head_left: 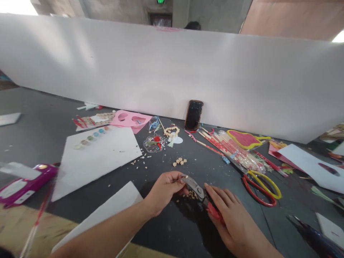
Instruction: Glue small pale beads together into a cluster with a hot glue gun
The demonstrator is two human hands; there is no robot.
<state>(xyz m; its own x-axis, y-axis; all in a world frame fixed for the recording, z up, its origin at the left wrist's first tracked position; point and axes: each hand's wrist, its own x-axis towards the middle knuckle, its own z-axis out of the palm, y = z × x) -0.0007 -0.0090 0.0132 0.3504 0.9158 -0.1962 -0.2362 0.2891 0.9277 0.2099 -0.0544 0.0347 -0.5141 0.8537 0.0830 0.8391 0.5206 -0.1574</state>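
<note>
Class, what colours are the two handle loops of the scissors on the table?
One red, one yellow; the head view shows it.

Both hands [200,204] reach forward, nearly meeting, fingers curled, forearms angled inward.

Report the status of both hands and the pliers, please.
Right hand on red-handled pliers. Left hand at tips, any pinched piece hidden. Small beads close by.

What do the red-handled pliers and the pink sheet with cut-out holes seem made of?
Red-handled pliers: dull metallic grey head, likely steel; smooth red handle, probably plastic or rubber.
Pink sheet: flat, matte, thin-looking; paper or craft foam, unclear which.
</note>
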